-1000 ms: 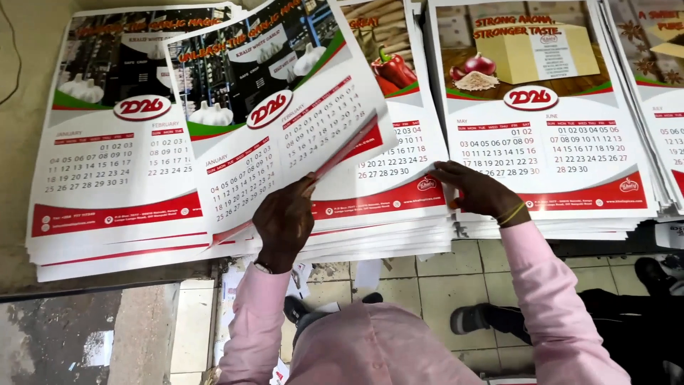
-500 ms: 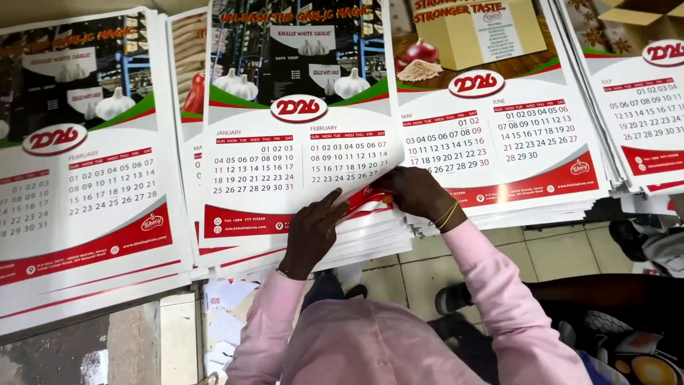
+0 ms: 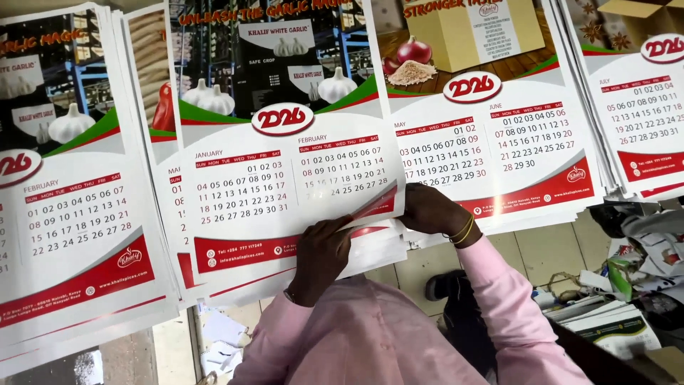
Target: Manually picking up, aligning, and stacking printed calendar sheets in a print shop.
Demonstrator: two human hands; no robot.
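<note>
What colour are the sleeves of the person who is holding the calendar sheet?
Pale pink. The sleeves show best in the head view, below the calendar sheet.

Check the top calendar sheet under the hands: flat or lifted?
Mostly flat on its stack; the calendar sheet has its lower right corner lifted, between left hand and right hand.

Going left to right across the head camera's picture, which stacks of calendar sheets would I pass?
Garlic-picture stack → middle garlic stack under both hands → onion-and-box stack → stack at the right edge.
</note>
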